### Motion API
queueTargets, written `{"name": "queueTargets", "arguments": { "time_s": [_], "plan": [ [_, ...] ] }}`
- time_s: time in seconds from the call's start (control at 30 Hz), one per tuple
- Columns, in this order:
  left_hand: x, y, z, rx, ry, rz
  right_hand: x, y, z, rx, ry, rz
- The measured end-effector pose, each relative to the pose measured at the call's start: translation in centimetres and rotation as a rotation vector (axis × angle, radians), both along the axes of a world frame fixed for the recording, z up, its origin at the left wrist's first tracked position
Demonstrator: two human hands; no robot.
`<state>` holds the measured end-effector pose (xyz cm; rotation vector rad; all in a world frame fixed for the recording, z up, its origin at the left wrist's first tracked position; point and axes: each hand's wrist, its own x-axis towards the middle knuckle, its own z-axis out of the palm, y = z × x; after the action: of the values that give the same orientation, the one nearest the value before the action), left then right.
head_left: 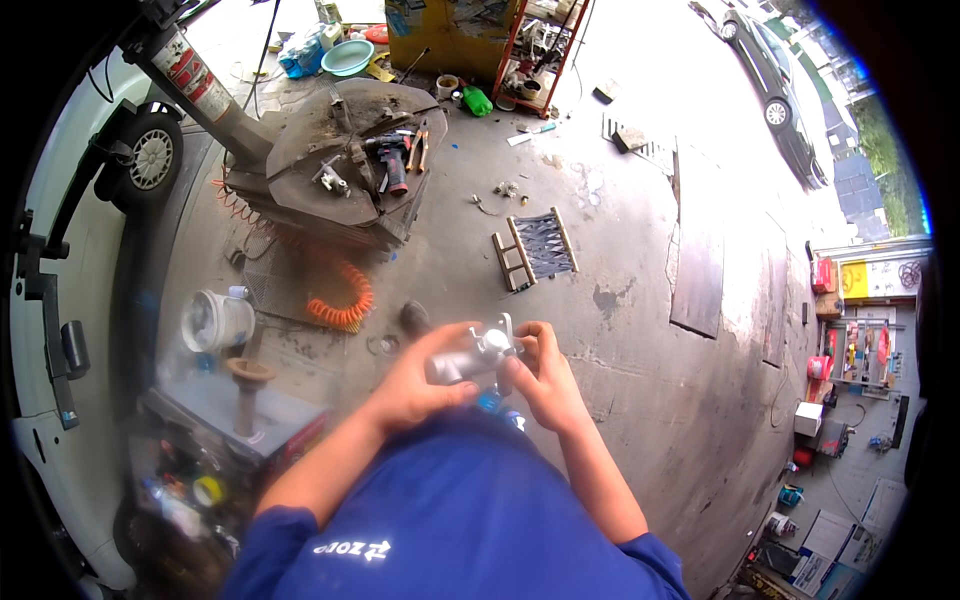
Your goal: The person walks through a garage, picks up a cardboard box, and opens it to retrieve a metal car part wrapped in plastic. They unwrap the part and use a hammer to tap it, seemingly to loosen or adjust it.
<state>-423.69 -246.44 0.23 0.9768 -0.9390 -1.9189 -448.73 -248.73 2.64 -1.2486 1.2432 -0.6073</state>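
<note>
In front of my blue shirt I hold a silvery metal car part with a rounded, cylinder-like body and an upright lug at its far end. My left hand is wrapped round the cylinder-like body, thumb on the near side. At the other end, my right hand pinches the part beside the lug with thumb and fingers. The exact kind of part cannot be made out, and my fingers cover some of it.
A round machine table at the far left carries a cordless drill, pliers and a metal fitting. An orange coiled hose, a white bucket and a small folding stool stand nearby. A white car borders the left.
</note>
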Motion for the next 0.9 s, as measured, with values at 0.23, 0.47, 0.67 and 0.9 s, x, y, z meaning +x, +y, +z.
{"name": "queueTargets", "arguments": {
  "time_s": [0.23,0.47,0.67,0.9],
  "plan": [
    [5.1,-8.7,0.0,0.009,0.067,0.089,4.7,-11.4,0.5,-0.203,0.232,0.137],
    [8.6,-14.8,0.2,-0.063,-0.025,0.247,12.5,-21.2,2.5,-0.449,0.536,0.427],
    [9.8,-17.0,-1.4,0.032,0.580,0.567,16.9,-27.9,1.8,-0.679,0.282,0.595],
    [11.2,-21.2,-2.1,0.147,0.478,0.818,21.8,-35.1,2.6,-0.742,-0.037,1.030]
  ]
}}
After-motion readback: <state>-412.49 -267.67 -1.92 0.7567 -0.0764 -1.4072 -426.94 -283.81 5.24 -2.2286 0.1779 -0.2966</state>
